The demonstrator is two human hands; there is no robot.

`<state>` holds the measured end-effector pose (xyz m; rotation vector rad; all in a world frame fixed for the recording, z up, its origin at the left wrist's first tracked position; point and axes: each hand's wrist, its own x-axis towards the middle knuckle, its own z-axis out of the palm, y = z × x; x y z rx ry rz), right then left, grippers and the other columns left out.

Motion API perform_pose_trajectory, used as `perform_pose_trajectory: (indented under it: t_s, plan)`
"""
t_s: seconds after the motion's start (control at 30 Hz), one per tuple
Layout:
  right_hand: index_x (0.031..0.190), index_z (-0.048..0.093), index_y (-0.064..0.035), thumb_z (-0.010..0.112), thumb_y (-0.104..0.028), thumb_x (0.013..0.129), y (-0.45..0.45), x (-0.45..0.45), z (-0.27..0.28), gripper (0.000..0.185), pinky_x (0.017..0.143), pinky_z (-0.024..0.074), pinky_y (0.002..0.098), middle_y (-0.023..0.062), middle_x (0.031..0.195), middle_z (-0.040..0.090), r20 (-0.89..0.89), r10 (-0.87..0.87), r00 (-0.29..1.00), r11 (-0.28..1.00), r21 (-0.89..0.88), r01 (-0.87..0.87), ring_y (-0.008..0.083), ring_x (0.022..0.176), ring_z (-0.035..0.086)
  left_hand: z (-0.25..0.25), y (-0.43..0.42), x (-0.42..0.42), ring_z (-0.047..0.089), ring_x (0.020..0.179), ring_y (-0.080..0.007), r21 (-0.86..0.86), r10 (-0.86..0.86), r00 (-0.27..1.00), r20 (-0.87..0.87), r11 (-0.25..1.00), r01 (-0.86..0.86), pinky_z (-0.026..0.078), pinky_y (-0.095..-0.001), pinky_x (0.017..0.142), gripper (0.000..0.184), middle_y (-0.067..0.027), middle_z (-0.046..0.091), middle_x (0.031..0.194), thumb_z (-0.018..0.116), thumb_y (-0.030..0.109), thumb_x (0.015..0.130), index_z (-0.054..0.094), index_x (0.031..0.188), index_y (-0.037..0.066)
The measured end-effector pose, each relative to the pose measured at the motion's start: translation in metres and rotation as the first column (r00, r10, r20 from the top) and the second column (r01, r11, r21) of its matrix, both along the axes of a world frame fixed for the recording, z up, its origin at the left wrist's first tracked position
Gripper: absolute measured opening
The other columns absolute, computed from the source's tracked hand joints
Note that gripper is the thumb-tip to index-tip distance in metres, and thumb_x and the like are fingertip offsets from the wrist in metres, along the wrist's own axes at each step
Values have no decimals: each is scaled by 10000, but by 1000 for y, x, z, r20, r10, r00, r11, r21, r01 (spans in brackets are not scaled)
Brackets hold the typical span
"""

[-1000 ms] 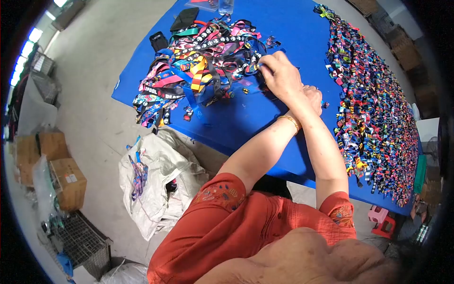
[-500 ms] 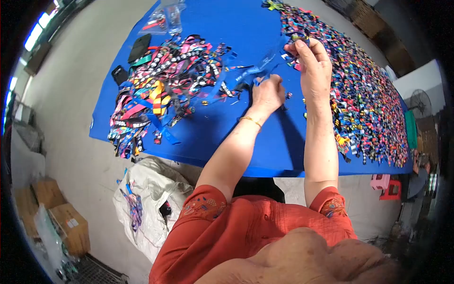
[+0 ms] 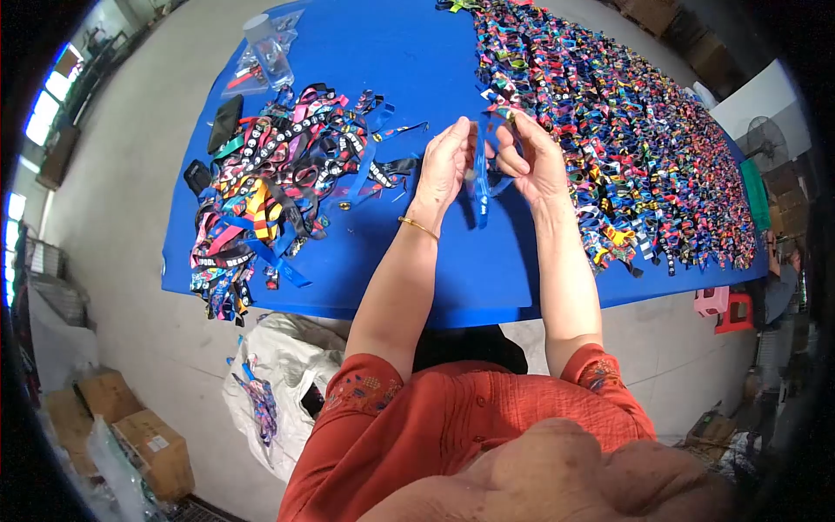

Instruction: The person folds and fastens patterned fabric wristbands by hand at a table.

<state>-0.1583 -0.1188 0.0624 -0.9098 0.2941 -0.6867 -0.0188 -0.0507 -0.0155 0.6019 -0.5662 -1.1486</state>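
Observation:
A blue printed lanyard (image 3: 482, 196) hangs in a loop between my two hands, above the blue-covered table (image 3: 391, 278). My left hand (image 3: 444, 167) pinches its left side, though the fingertips are partly hidden. On the other side, my right hand (image 3: 535, 163) holds the upper part of the strap between thumb and fingers. A tangled pile of colourful printed lanyards (image 3: 270, 187) lies to the left of my hands. To the right, many short folded lanyards (image 3: 626, 148) are laid out in dense rows.
Two black objects (image 3: 226, 123) lie at the pile's left edge. Behind them are a clear plastic bag (image 3: 248, 80) and a clear container (image 3: 275, 63). Below the table, a white sack (image 3: 300, 352) stands on the floor near cardboard boxes (image 3: 155, 448). Stools (image 3: 733, 313) stand at the right.
My left hand has moved up and left, and my right hand down and left, drawing closer together. The blue lanyard, stretched out leftward before, now hangs looped between them. The view has shifted slightly.

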Motion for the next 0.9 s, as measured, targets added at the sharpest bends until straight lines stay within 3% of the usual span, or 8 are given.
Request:
perform_pose_trajectory:
  t_s: [0.1, 0.2, 0.33, 0.47, 0.6, 0.77, 0.87, 0.9]
  plan:
    - [1264, 591, 2, 521, -219, 1050, -7, 1, -14, 315, 363, 199, 193, 6, 701, 552, 27, 86, 996, 996, 10, -87, 21, 380, 279, 3, 0, -1, 679, 1014, -199, -58, -106, 993, -54, 993, 103, 513, -368, 940, 338, -87, 705, 1059, 526, 319, 1053, 621, 1182, 22]
    - [1272, 588, 15, 529, -235, 1048, -11, -1, -23, 340, 361, 201, 193, 0, 661, 530, 6, 90, 996, 996, -4, -90, 20, 376, 272, 1, -7, -6, 648, 821, -108, -60, -45, 999, 22, 997, 46, 507, -264, 738, 297, -42, 686, 918, 587, 310, 1020, 653, 1102, 33]
    - [1294, 579, 21, 541, -233, 1042, -20, -7, -37, 360, 357, 196, 190, -17, 630, 505, 91, 112, 990, 991, 63, -118, 17, 375, 259, -7, -8, -10, 636, 813, -94, -43, 6, 974, 227, 999, 4, 500, -239, 732, 209, -33, 686, 912, 667, 193, 968, 653, 1100, 32]
    - [1306, 579, 9, 534, -228, 1045, -23, -16, -38, 356, 367, 205, 185, -12, 622, 500, 203, 100, 974, 982, 138, -129, 25, 382, 273, 0, -3, -8, 657, 822, -125, 46, -7, 969, 245, 999, -5, 531, -260, 742, 177, -63, 701, 901, 617, 126, 998, 663, 1101, -11]
    - [1304, 579, 18, 533, -215, 1047, -21, -20, -36, 350, 382, 219, 194, -9, 625, 501, 214, 89, 973, 974, 185, -130, 40, 399, 303, 0, -3, -8, 654, 764, -144, -8, 19, 976, 215, 1000, -18, 532, -279, 708, 247, -130, 711, 907, 585, 154, 1014, 631, 1176, -26]
    - [1294, 583, 21, 560, -213, 1035, -23, -24, -40, 350, 393, 233, 210, 6, 648, 542, 349, 191, 918, 951, 166, -260, 52, 414, 328, -3, -3, -5, 676, 706, -164, 74, 103, 955, 279, 989, -129, 546, -275, 662, 192, -152, 723, 903, 581, 157, 1024, 622, 1079, -22]
    - [1267, 601, 27, 587, -192, 1020, -19, -23, -40, 330, 397, 255, 204, 23, 688, 596, 109, 159, 981, 983, 69, -167, 44, 430, 367, -1, -3, -6, 647, 684, -135, 96, 127, 951, 281, 983, -160, 522, -263, 652, 218, -132, 716, 875, 595, 188, 1019, 624, 1043, -27]
    - [1183, 638, 22, 616, -179, 1005, -19, -21, -41, 269, 407, 302, 197, 31, 727, 635, 1, 134, 991, 991, 19, -134, 41, 459, 430, -2, -3, -6, 646, 683, -134, 85, 132, 954, 270, 983, -160, 522, -261, 651, 218, -126, 716, 874, 599, 191, 1018, 626, 1039, -25]
